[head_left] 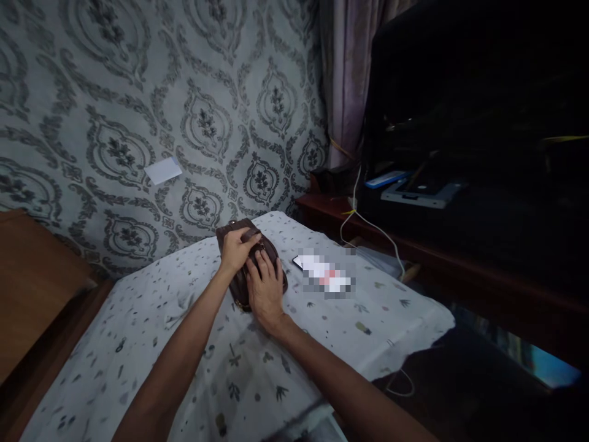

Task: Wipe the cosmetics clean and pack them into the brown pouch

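Observation:
A small dark brown handbag (240, 288) lies on the white patterned cloth, with both my hands on it. My left hand (235, 250) is closed at its upper part, with thumb and fingers on a short brown strap (251, 235). Lower down, my right hand (267, 288) rests on the bag with its fingers stretched out and a little apart. Gold-coloured metal shows at the bag's near edge. Much of the bag's front is hidden under my hands. Just right of it lies a phone (299, 263), mostly blurred out.
The patterned cloth (359, 307) covers the surface under the bag. A red-brown shelf (317, 205) stands at the right, with a large dark screen (460, 123) and a white cable (377, 227). Patterned wallpaper (207, 123) rises behind; a brown wooden panel (37, 282) stands left.

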The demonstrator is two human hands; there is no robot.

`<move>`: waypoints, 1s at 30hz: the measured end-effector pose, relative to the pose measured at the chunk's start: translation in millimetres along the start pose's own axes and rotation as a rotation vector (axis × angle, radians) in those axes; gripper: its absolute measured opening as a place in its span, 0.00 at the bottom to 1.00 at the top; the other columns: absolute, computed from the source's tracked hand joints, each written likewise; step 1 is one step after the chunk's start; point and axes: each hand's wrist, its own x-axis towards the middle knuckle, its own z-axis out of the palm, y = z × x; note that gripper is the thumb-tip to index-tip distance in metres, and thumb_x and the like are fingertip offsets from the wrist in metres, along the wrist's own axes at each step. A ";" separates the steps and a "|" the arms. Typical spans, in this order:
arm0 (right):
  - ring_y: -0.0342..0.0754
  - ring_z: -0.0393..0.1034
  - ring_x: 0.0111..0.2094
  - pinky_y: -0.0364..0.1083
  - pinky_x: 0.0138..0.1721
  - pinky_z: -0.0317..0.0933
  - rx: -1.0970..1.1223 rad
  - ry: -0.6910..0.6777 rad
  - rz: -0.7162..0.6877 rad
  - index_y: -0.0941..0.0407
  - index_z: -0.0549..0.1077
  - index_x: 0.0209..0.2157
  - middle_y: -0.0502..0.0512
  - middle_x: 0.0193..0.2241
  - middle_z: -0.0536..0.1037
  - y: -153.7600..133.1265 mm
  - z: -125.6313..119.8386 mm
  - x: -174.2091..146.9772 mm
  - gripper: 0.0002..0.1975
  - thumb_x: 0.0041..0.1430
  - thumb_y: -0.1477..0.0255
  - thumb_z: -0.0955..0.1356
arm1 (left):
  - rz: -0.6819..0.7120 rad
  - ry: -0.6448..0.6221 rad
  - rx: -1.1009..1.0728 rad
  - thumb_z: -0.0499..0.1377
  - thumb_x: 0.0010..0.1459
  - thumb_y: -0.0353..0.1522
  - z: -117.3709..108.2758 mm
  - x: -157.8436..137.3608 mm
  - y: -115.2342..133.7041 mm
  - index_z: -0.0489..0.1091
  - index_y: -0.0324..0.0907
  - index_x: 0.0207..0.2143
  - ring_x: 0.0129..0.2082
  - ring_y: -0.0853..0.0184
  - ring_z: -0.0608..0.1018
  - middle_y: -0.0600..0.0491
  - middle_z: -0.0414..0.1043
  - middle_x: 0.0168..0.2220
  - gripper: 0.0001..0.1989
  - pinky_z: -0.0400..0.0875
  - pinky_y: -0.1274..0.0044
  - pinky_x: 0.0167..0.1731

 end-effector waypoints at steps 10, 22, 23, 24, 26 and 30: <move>0.55 0.56 0.65 0.62 0.66 0.44 0.020 -0.019 -0.032 0.59 0.69 0.58 0.66 0.59 0.70 2.6 -2.3 0.3 0.20 0.68 0.76 0.59 | 0.030 -0.033 0.066 0.60 0.54 0.41 -4.1 -3.9 2.1 0.72 0.39 0.25 0.26 0.70 0.69 0.56 0.70 0.23 0.15 0.62 0.79 0.28; 0.54 0.53 0.67 0.64 0.66 0.46 0.071 -0.030 0.003 0.59 0.68 0.58 0.67 0.62 0.67 3.0 10.3 -3.3 0.21 0.68 0.77 0.58 | 0.032 -0.063 0.143 0.61 0.53 0.38 -3.1 -6.5 7.4 0.71 0.39 0.23 0.26 0.70 0.68 0.57 0.68 0.22 0.11 0.61 0.79 0.28; 0.54 0.53 0.67 0.64 0.66 0.46 0.072 -0.025 0.002 0.59 0.68 0.58 0.67 0.62 0.67 3.0 10.5 -3.3 0.21 0.68 0.77 0.58 | 0.028 -0.064 0.137 0.61 0.53 0.38 -3.5 -6.6 6.1 0.71 0.39 0.23 0.26 0.70 0.68 0.57 0.68 0.21 0.11 0.60 0.80 0.28; 0.54 0.53 0.67 0.64 0.66 0.46 0.069 -0.019 -0.001 0.60 0.68 0.59 0.67 0.62 0.67 3.1 10.4 -3.3 0.21 0.68 0.77 0.58 | 0.024 -0.065 0.130 0.61 0.53 0.38 -3.6 -6.7 5.0 0.71 0.39 0.24 0.25 0.70 0.67 0.58 0.67 0.21 0.12 0.60 0.80 0.27; 0.54 0.54 0.66 0.63 0.66 0.47 0.056 -0.007 -0.013 0.60 0.68 0.58 0.68 0.61 0.67 3.4 9.8 -3.3 0.20 0.68 0.77 0.58 | 0.020 -0.072 0.120 0.61 0.54 0.38 -3.2 -7.2 4.0 0.72 0.38 0.25 0.23 0.71 0.66 0.58 0.67 0.21 0.12 0.60 0.80 0.26; 0.55 0.55 0.65 0.62 0.66 0.47 0.036 -0.004 -0.039 0.61 0.69 0.57 0.67 0.60 0.69 5.0 7.9 -3.3 0.19 0.67 0.78 0.59 | 0.062 -0.087 0.191 0.60 0.57 0.35 -3.4 -9.1 8.0 0.75 0.38 0.29 0.28 0.68 0.72 0.55 0.73 0.27 0.09 0.65 0.78 0.32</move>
